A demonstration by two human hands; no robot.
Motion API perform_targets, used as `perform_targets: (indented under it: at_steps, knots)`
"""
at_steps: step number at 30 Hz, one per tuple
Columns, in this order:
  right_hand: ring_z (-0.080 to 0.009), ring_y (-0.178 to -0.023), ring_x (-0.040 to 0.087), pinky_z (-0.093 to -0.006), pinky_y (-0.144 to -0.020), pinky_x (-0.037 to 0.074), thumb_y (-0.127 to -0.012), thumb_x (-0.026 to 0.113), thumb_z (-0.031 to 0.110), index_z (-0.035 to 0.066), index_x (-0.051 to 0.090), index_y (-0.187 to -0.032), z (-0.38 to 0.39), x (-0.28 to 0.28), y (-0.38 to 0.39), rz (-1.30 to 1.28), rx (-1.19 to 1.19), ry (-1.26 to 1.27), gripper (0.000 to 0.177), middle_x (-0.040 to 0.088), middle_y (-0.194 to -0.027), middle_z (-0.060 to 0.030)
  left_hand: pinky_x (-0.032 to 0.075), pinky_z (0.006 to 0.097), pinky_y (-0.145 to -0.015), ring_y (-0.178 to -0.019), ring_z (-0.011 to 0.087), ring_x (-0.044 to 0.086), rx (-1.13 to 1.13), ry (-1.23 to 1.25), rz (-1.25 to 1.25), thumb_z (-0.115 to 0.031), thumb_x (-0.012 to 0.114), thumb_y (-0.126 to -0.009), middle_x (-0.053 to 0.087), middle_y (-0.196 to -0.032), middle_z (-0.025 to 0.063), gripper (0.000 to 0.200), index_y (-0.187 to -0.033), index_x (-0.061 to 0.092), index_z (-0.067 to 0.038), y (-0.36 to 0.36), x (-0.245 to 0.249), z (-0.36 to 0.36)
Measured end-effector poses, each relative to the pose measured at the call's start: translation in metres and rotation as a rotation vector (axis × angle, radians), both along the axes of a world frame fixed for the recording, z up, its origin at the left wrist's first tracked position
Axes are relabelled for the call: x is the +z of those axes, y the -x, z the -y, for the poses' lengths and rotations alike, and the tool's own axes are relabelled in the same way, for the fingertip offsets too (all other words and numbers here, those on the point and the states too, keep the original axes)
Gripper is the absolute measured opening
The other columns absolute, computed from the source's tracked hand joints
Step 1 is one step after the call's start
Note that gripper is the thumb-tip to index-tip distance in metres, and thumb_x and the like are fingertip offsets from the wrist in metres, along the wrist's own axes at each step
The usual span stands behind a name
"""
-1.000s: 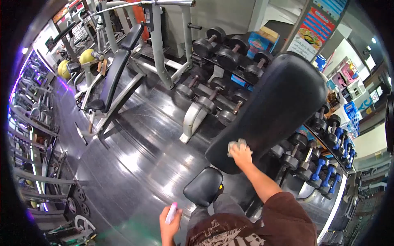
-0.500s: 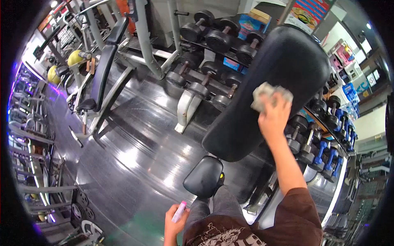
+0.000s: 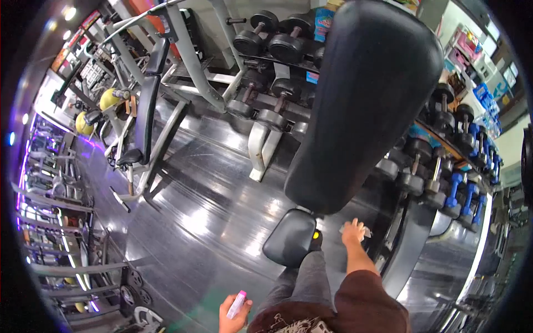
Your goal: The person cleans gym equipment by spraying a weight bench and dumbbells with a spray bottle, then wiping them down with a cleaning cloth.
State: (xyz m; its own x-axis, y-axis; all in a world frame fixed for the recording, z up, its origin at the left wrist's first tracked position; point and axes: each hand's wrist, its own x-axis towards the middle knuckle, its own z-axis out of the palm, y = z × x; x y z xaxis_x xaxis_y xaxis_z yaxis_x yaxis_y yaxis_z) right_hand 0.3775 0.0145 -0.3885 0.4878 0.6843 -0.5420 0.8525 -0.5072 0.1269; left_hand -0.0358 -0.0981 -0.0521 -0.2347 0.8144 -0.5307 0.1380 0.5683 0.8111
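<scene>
My right hand [image 3: 352, 234] is closed on a light-coloured cloth [image 3: 365, 231], most of it hidden by my fingers. It hangs in the air below the lower end of a black padded bench backrest [image 3: 366, 105], apart from it. The backrest's dark surface is bare and tilts up in front of me. Beneath it sits the smaller black seat pad [image 3: 290, 238], by my legs. Low at the bottom of the view, my left hand [image 3: 229, 317] is wrapped round a small clear bottle [image 3: 237, 306] with a pink top, held upright at a slight tilt.
Behind the backrest stands a rack of dark dumbbells [image 3: 288, 47], with blue dumbbells [image 3: 455, 188] at its right end. Another bench [image 3: 147, 111] stands at left, beside a grey metal frame [image 3: 194, 55]. Glossy black flooring [image 3: 194, 222] lies between.
My right hand has come off the backrest with the cloth, moving down toward me. The view has shifted a little. My left hand still grips the bottle.
</scene>
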Motion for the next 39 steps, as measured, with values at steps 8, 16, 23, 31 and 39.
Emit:
perform_targets:
  at_steps: [8, 16, 23, 31, 39]
  knots:
    - [-0.0353, -0.108, 0.049, -0.0487, -0.086, 0.041, -0.058, 0.073, 0.001, 0.023, 0.067, -0.112, -0.147, 0.301, 0.008, 0.094, 0.505, -1.407, 0.058, 0.052, -0.12, -0.0097, 0.049, 0.0257, -0.062, -0.068, 0.0081, 0.06, -0.156, 0.002, -0.07, -0.013, 0.079, -0.085, 0.065, -0.073, 0.0018, 0.021, -0.095, 0.064, 0.0, -0.005, -0.013, -0.01]
    - [-0.0312, -0.09, 0.05, -0.0487, -0.077, 0.044, -0.072, 0.067, 0.01, 0.028, 0.067, -0.098, -0.144, 0.142, -0.006, 0.129, 0.562, -1.366, 0.032, 0.053, -0.111, -0.0033, 0.049, 0.0255, -0.064, -0.071, 0.0081, 0.06, -0.251, -0.121, -0.036, -0.009, 0.078, -0.086, 0.066, -0.077, 0.0022, 0.018, -0.095, 0.065, 0.0, -0.03, -0.015, -0.031]
    - [-0.031, -0.129, 0.042, -0.0514, -0.097, 0.043, -0.089, 0.061, 0.023, 0.03, 0.07, -0.116, -0.052, -0.006, 0.031, -0.093, 0.348, -0.384, 0.029, 0.049, -0.137, -0.0005, 0.048, 0.0273, -0.057, -0.063, 0.0105, 0.057, -0.28, -0.176, -0.166, -0.01, 0.071, -0.092, 0.063, -0.077, 0.004, 0.013, -0.099, 0.065, -0.001, -0.031, -0.017, -0.02]
    - [-0.0402, -0.111, 0.047, -0.0553, -0.105, 0.034, -0.064, 0.065, -0.004, 0.015, 0.063, -0.112, -0.111, 0.242, -0.012, -0.293, 0.096, -1.499, 0.051, 0.045, -0.113, -0.0168, 0.051, 0.0281, -0.067, -0.074, 0.0126, 0.06, -0.45, -0.395, -0.397, -0.006, 0.07, -0.091, 0.064, -0.088, 0.0056, 0.014, -0.102, 0.065, 0.001, -0.035, -0.014, -0.024]
    - [-0.0469, -0.127, 0.043, -0.0528, -0.11, 0.033, -0.09, 0.057, 0.0, 0.001, 0.035, -0.136, -0.119, 0.067, -0.014, -0.554, -0.464, -1.528, 0.051, 0.039, -0.133, -0.0294, 0.05, 0.0273, -0.066, -0.072, 0.0099, 0.06, -0.162, -0.123, -0.044, -0.005, 0.076, -0.085, 0.066, -0.08, 0.0039, 0.015, -0.093, 0.065, 0.0, -0.104, 0.001, -0.068]
